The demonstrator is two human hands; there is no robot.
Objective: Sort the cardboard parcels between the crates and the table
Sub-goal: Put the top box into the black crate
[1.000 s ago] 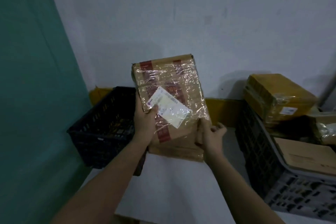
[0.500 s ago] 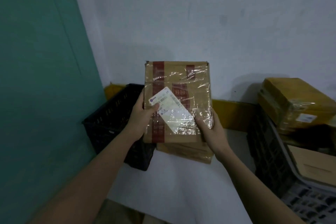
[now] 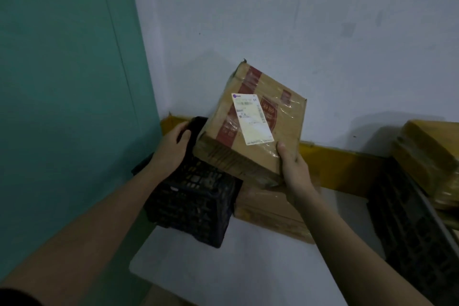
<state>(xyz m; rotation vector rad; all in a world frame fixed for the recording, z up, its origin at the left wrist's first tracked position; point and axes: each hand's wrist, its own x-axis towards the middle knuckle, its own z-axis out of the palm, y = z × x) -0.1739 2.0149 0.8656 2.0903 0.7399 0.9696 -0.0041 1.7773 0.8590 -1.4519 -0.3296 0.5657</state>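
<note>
1. Setting: a parcel sorting or storage corner, dimly lit.
2. Evidence: taped cardboard parcel carrying a printed shipping label; further wrapped parcels heaped in a dark crate at right.
3. Black plastic crate on a white table, flat carton beside it.
4. Bare pale wall, teal panel, yellow skirting strip.
</note>
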